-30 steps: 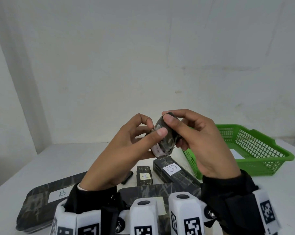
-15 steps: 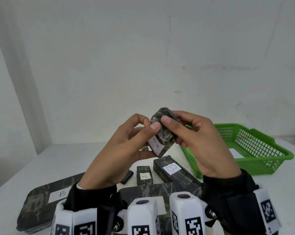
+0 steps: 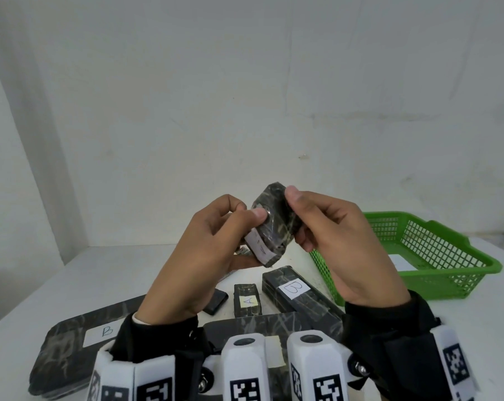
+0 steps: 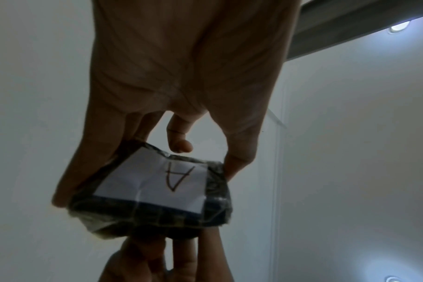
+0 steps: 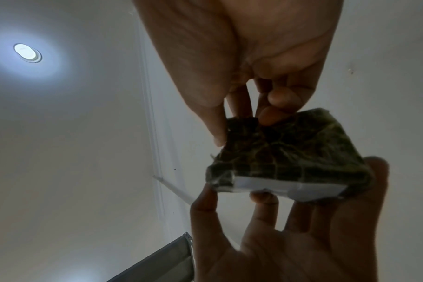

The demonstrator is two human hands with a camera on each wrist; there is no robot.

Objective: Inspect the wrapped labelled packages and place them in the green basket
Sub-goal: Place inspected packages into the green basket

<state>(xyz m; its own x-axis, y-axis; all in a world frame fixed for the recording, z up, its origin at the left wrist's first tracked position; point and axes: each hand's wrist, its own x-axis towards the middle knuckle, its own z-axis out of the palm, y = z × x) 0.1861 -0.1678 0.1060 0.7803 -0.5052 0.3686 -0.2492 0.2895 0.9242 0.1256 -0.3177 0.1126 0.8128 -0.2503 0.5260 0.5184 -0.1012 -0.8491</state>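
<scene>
Both hands hold one small wrapped package (image 3: 275,224) up in the air, above the tabletop (image 3: 71,282). The left hand (image 3: 198,256) and the right hand (image 3: 340,241) pinch it with curled fingers (image 3: 258,214). Its white label (image 4: 157,181) says A. The green basket (image 3: 436,273) sits to the right.

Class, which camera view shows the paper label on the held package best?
The left wrist view: the white label faces the camera and its handwritten A is readable. The head view shows the label only edge-on beside the left hand. The right wrist view shows just a white strip.
</scene>
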